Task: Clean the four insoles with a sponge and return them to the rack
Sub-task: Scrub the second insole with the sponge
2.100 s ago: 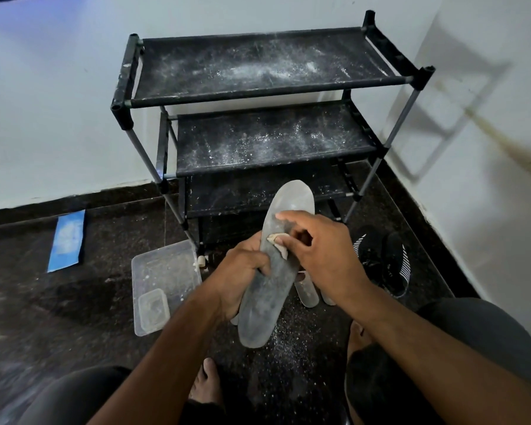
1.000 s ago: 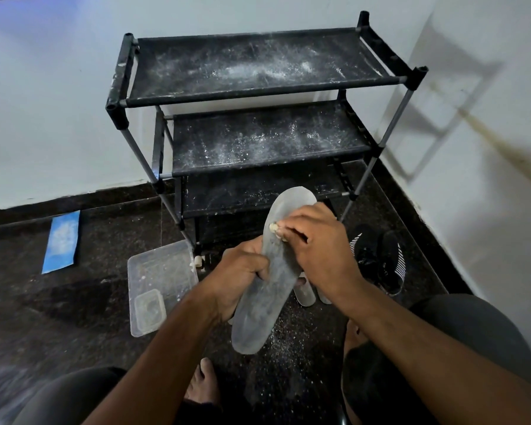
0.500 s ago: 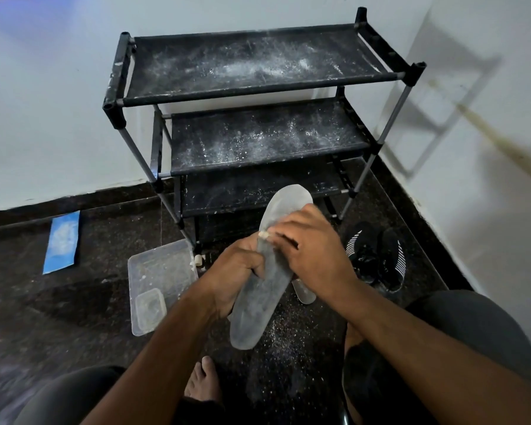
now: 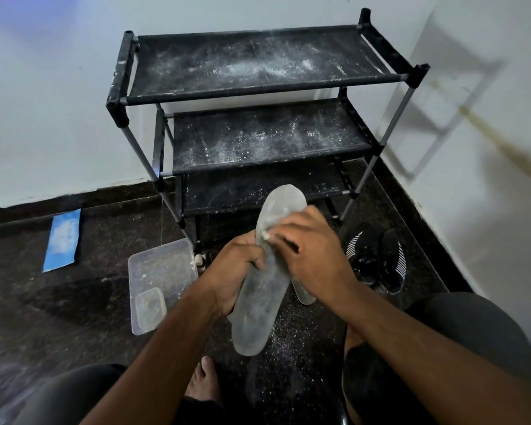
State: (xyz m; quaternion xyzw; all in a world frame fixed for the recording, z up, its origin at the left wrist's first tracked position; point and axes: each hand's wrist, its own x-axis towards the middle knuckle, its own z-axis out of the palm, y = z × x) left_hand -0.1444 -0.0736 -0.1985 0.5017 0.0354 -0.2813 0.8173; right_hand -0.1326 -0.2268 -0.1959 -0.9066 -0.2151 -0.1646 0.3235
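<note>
Clasping a grey insole [image 4: 264, 289] at mid-length, the left hand [image 4: 232, 271] has its grip closed round the edge. The right hand [image 4: 310, 256], grip pinched on a small pale sponge [image 4: 265, 236], presses it onto the insole's upper part. Beyond both hands stands the dusty black rack [image 4: 258, 96]; another insole [image 4: 304, 291] lies on the floor under the right hand.

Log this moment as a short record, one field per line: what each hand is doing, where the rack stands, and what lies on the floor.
left hand: grips the insole at its middle, held off the floor
right hand: presses a small pale sponge on the insole's upper part
rack: three dusty black shelves, in the wall corner, no insoles on it
floor: clear tray, black shoes, another insole, blue sheet
</note>
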